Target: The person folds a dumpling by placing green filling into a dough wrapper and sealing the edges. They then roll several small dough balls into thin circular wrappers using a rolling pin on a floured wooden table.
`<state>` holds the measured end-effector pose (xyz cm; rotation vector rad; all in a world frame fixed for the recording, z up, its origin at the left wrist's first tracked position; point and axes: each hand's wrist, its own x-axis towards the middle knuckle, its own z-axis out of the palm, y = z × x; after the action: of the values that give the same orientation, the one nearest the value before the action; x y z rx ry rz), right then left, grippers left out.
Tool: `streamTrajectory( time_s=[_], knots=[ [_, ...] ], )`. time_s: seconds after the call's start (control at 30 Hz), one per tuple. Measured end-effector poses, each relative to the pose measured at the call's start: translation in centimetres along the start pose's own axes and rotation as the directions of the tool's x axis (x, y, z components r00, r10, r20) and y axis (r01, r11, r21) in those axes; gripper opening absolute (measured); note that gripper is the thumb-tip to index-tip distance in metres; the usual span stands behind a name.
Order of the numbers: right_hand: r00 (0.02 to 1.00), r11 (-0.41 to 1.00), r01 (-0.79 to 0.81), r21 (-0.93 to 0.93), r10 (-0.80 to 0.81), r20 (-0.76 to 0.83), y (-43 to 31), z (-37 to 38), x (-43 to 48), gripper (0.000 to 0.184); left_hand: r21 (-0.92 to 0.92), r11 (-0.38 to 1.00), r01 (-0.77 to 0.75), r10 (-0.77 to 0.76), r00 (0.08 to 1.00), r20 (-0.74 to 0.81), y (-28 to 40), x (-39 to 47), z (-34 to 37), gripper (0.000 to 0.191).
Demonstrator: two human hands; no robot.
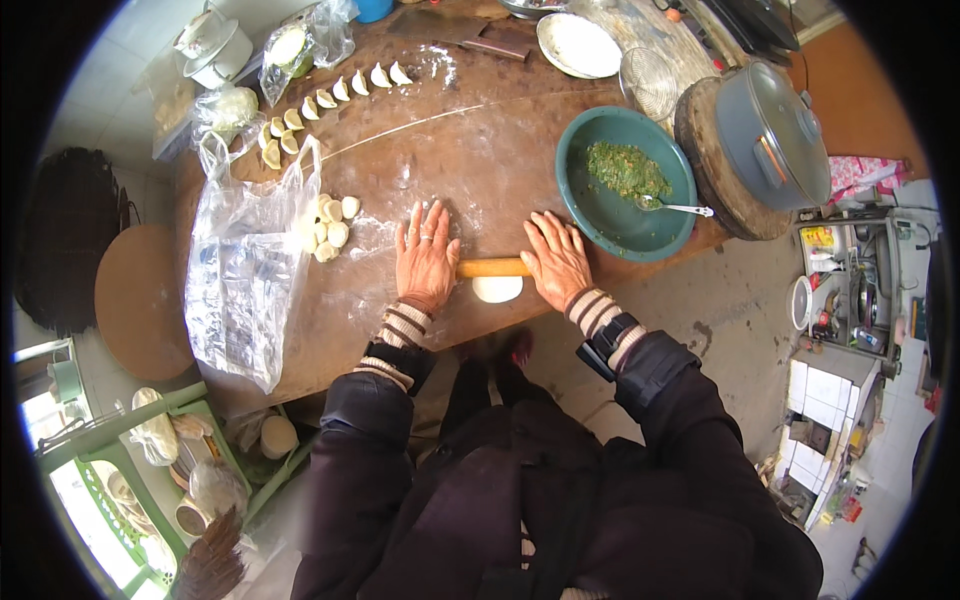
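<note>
Between my hands lies a wooden rolling pin [491, 268], its ends under my palms. My left hand [426, 255] lies flat over the left end with fingers stretched out, and my right hand [556, 259] presses the right end the same way. Under the pin, partly covered, is a round dough wrapper [497, 289]. Several small dough pieces [328, 225] sit left of my left hand beside a clear plastic bag [247, 270]. Farther back, filled dumplings [341, 89] stand in a curved row. Right of my right hand, a green basin [626, 244] holds chopped green filling [628, 169] and a metal spoon [679, 208].
A lidded grey pot [765, 142] rests on a round wooden board [697, 150] at the right. Behind the basin are a wire strainer [647, 82] and a floury white bowl [578, 45]. A cleaver [495, 46] lies at the back. The table's near edge [480, 335] runs before my body.
</note>
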<state>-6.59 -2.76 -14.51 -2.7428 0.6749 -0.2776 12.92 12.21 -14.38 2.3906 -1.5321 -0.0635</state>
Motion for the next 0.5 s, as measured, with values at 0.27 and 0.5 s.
streamTrajectory(
  time_s=[0.27, 0.5],
  knots=[
    [0.994, 0.996, 0.089, 0.022, -0.09, 0.056, -1.5, -0.7, -4.2, 0.063, -0.033, 0.997, -0.064, 0.065, 0.997, 0.046, 0.3, -3.7, -0.7, 0.053],
    [0.99, 0.989, 0.126, 0.073, -0.13, 0.058, -1.6, -1.9, -3.9, 0.062, -0.071, 0.989, -0.131, 0.137, 0.987, 0.08, 0.6, -4.9, -0.8, 0.054]
  ],
)
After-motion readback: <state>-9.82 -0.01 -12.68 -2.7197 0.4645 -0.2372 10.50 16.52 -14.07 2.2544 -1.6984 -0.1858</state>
